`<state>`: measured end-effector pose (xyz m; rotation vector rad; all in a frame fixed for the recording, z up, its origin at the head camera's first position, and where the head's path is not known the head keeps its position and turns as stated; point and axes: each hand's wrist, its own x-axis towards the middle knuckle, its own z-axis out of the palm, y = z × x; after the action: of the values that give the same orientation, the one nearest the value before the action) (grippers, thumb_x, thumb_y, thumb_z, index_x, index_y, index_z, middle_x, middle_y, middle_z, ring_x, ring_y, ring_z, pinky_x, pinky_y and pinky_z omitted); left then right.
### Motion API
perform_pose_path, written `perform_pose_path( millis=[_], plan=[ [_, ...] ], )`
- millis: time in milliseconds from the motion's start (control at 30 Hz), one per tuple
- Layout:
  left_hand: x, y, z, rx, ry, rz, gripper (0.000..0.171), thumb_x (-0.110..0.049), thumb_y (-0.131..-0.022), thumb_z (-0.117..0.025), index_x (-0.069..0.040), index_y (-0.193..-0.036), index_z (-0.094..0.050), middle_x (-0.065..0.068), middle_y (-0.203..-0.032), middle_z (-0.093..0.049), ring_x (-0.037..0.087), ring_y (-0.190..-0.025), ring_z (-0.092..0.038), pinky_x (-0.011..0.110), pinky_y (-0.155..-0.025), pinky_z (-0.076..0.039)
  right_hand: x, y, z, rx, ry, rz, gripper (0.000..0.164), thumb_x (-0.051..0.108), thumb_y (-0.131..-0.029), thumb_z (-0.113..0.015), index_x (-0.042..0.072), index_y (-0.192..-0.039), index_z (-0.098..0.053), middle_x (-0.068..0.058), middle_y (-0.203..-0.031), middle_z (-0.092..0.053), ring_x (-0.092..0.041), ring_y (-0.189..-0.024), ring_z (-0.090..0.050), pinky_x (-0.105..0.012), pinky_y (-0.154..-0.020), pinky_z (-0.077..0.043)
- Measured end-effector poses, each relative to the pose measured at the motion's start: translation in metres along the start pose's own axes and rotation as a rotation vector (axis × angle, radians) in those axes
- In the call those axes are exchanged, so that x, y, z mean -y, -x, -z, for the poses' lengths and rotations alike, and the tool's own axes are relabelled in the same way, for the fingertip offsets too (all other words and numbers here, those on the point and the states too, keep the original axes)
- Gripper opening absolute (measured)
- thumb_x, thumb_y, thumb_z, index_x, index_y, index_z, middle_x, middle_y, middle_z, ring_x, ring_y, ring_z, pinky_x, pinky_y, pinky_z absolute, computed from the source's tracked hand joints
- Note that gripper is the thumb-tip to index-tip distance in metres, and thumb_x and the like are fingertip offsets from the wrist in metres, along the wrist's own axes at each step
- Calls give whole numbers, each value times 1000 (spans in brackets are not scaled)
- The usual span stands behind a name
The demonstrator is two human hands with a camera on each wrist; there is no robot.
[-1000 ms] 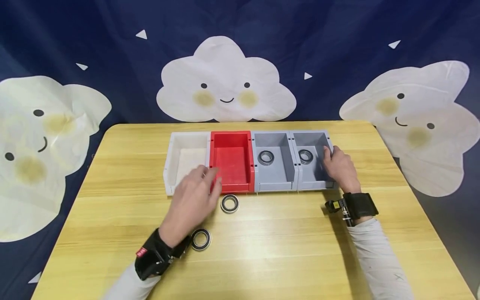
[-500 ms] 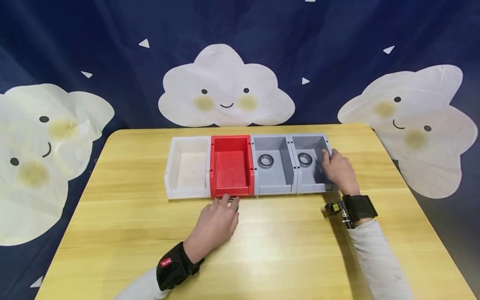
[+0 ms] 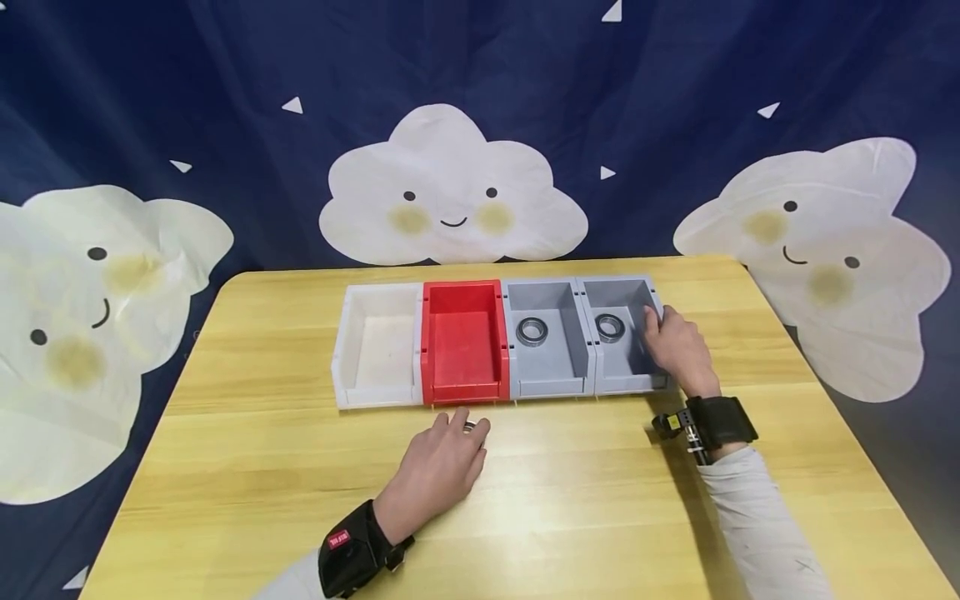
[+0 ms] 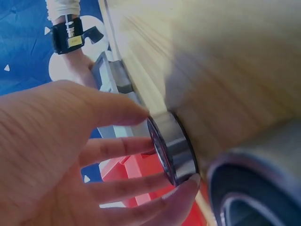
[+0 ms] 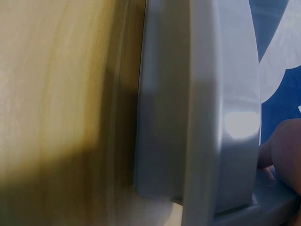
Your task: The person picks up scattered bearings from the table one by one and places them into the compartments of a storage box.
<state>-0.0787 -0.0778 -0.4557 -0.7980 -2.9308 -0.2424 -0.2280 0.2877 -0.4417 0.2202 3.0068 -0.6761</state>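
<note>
clearly, the left grip (image 3: 437, 473) is the one to watch: thumb and fingertips pinch a bearing (image 4: 174, 146) by its outer edge, over the worktop (image 3: 600, 483) just in front of the red bin (image 3: 463, 350). that edge looks smooth, so an uneven squeeze could let it slip or roll off; whether it is lifted, i cannot tell. a loose bearing (image 4: 270, 157) sits near, close to the left wrist camera, and a careless wrist might knock it; the head view hides it. a low pass forward could also catch the red bin's front lip.

meanwhile the right grip (image 3: 681, 350) is clamped over the outer wall of the right grey bin (image 3: 626, 369), thumb inside; tugging there might drag the bin out of its row. inside that bin one bearing (image 3: 610, 339) lies flat, toward the left wall. the inner grey bin (image 3: 555, 362) likewise holds one flat bearing, left of its middle. the white bin (image 3: 382, 358) and the red one show their floors.
</note>
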Motion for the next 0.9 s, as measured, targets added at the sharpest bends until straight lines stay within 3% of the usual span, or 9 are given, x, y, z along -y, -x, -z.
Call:
perform_pose_path(
  millis=[333, 600, 767, 900],
  plan=[
    [1, -6, -5, 38, 24, -49, 23, -24, -92, -71, -9, -110, -66, 11, -100, -59, 25, -84, -55, 30, -49, -50, -9, 3, -2, -45, -16, 4, 62, 46, -109, -26, -9, -105, -53, -35, -93, -60, -51, -84, -64, -50, -60, -45],
    [1, -6, -5, 31, 50, -30, 22, -20, -89, -72, -5, -104, -70, 14, -98, -58, 26, -90, -54, 30, -49, -52, -9, 2, -2, -30, -13, -12, 63, 47, -108, -26, -9, -108, -54, -33, -95, -60, -46, -83, -63, -46, -60, -44],
    [4, -5, 1, 13, 70, -23, 23, -19, -88, -73, -4, -105, -71, 15, -97, -57, 26, -91, -53, 30, -53, -54, -7, 0, -2, -17, -12, -6, 64, 47, -109, -25, -11, -113, -53, -35, -98, -60, -46, -84, -62, -47, -62, -44],
    [8, -7, 13, -43, 80, -42, 24, -18, -86, -75, -3, -106, -73, 14, -96, -58, 23, -86, -50, 26, -55, -52, -5, -2, -3, -15, -15, 7, 65, 47, -109, -24, -12, -116, -53, -38, -103, -60, -50, -88, -63, -51, -64, -45]
  ],
)
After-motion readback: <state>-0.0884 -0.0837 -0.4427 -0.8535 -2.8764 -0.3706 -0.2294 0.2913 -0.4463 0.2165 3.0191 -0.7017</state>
